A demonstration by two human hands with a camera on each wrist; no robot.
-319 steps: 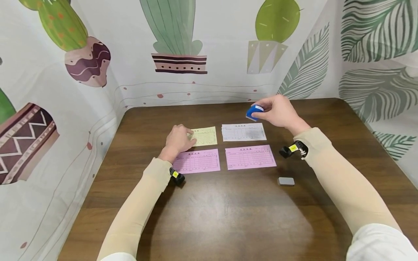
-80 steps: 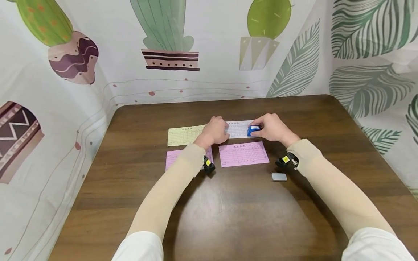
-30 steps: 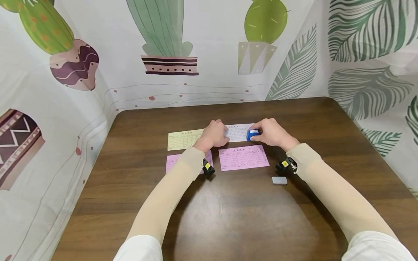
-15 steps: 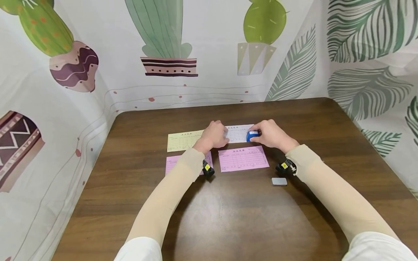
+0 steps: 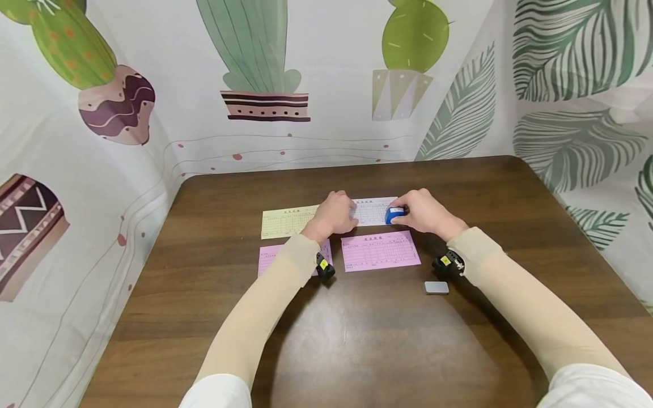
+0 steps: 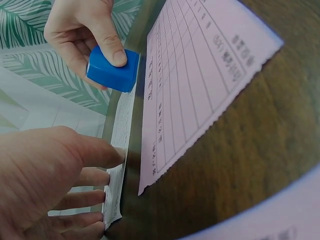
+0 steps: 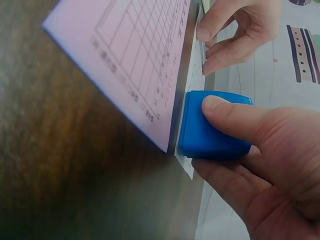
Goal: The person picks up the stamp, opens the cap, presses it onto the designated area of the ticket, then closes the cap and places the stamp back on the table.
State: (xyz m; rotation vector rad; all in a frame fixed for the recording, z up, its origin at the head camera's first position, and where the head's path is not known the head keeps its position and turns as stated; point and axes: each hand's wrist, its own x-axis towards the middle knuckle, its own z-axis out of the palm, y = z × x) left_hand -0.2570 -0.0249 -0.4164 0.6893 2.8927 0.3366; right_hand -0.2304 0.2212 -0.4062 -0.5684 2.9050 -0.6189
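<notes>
In the head view, my right hand (image 5: 425, 212) grips a blue stamp (image 5: 394, 215) between thumb and fingers. The stamp stands on the right end of a white printed form (image 5: 369, 211). In the right wrist view, the thumb lies along one side of the stamp (image 7: 215, 127) and its lower edge meets the paper. My left hand (image 5: 334, 212) rests fingertips on the left part of the white form, with its fingers extended, as the left wrist view shows. Part of that form is hidden under the left hand.
A yellow form (image 5: 285, 221) lies left of the white one. Two pink forms lie nearer: one on the right (image 5: 380, 251), and a left pink form (image 5: 267, 256) partly covered by the left forearm. A small grey block (image 5: 436, 288) sits on the wooden table (image 5: 357, 351) near the right wrist.
Since the oldest frame, my left hand has shifted right from the yellow form to the white form. My right hand has lowered the stamp onto the white form. Over the last second both hands hardly move.
</notes>
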